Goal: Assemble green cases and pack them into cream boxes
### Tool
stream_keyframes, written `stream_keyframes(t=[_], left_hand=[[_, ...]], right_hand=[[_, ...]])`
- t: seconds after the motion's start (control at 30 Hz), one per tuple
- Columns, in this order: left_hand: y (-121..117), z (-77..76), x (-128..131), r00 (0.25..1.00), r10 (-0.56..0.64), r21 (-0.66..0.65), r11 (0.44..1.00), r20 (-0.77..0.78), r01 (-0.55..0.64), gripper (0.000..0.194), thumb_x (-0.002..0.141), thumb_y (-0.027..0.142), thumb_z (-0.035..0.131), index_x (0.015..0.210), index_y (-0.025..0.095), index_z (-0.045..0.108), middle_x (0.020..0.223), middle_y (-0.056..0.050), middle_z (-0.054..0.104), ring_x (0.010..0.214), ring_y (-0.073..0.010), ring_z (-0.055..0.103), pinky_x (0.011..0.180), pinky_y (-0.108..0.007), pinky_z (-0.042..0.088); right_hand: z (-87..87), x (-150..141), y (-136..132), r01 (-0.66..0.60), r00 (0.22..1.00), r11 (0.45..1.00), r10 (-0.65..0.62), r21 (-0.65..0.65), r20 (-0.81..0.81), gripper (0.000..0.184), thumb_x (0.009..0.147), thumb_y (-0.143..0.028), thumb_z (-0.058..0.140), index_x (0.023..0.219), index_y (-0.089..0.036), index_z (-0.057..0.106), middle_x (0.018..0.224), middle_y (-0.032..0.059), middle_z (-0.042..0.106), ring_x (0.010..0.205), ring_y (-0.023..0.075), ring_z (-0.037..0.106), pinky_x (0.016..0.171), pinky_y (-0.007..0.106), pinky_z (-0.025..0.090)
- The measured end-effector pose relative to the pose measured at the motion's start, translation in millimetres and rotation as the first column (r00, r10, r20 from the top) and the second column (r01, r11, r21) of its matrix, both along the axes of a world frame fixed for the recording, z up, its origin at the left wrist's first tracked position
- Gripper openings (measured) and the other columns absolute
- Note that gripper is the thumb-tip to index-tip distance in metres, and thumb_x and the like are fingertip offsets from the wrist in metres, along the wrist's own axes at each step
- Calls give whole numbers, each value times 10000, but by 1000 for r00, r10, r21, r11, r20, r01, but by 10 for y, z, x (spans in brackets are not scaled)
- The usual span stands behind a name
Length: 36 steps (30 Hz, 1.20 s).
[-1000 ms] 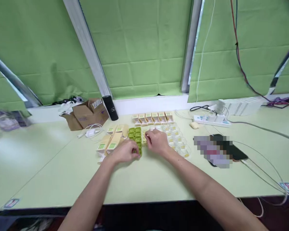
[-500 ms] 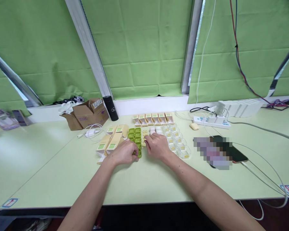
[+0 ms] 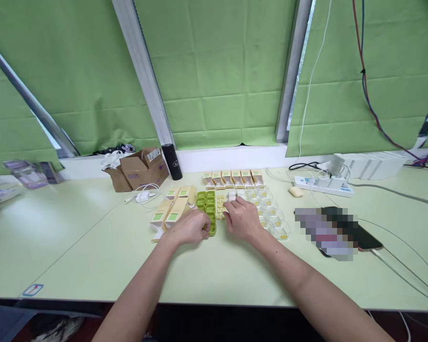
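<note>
My left hand is curled over the front end of a double row of small green boxes, its fingertips down at the nearest ones. The closed fingers partly hide those boxes. Just right of the row lie small yellow pieces in short lines. Over their right side is my right hand, thumb and fingers drawn together; whatever they hold is too small or hidden. Behind its knuckles show white blocks. Clear plastic covers stand in two columns to the right of this hand.
Folded cream cartons with green labels lie left of the green boxes. A row of open cartons stands behind. Further out are a brown cardboard box, black bottle, power strip, phone and loose cables.
The view has turned slightly left, so everything sits further right. My right hand's fingertips have shifted slightly off the yellow pieces. My left hand stays at the front green boxes.
</note>
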<state>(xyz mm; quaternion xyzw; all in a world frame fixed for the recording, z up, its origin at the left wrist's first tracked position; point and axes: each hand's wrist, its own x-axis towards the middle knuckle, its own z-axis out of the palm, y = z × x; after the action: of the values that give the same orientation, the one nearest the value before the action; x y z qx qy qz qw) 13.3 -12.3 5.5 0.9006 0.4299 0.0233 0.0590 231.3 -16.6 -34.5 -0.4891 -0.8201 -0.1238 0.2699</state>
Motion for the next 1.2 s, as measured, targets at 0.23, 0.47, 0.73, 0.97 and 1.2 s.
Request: stream_keyframes(t=[0.23,0.47,0.73,0.97,1.2], left_hand=[[-67,91,22,997,-48,73,996,56,44,116,761,91,662,723,201,663,745,-15,701,736,-198,604,808,-351,404],[54,174,93,957,-104,351,936,270,3,53,954,215,653,911,207,683,1003,-66,664,1010,-265,594,916,-435,439],[261,34,354,818,-172,444,889,549,-110,95,1018,163,548,991,205,629,1394,-134,499,1184,-252,653,992,-459,584],[229,-260,420,770,-252,558,815,586,-158,229,1021,124,544,1230,213,567,1346,-144,583,1324,-271,600,1093,-471,556],[224,-394,434,707,-276,553,810,651,-193,481,998,197,614,1437,243,423,1341,-131,635,1281,-278,622,1048,-472,556]], right_hand=[[-55,-1,26,-65,996,988,73,143,-46,118,969,-227,600,1021,-188,698,923,94,740,912,266,590,740,386,369],[13,113,66,-18,976,983,57,182,-211,266,975,-169,522,1205,-160,657,1047,114,744,954,276,619,802,394,436],[10,185,107,-51,928,977,123,205,-352,425,933,-144,510,1355,-175,552,1242,156,711,1122,321,644,913,447,530],[-13,233,150,-116,877,966,209,231,-433,521,928,-166,535,1444,-209,478,1352,157,670,1231,326,632,1013,504,553],[-26,267,138,-256,848,940,330,225,-415,566,947,-175,561,1498,-239,448,1412,143,652,1319,315,610,1104,539,526]])
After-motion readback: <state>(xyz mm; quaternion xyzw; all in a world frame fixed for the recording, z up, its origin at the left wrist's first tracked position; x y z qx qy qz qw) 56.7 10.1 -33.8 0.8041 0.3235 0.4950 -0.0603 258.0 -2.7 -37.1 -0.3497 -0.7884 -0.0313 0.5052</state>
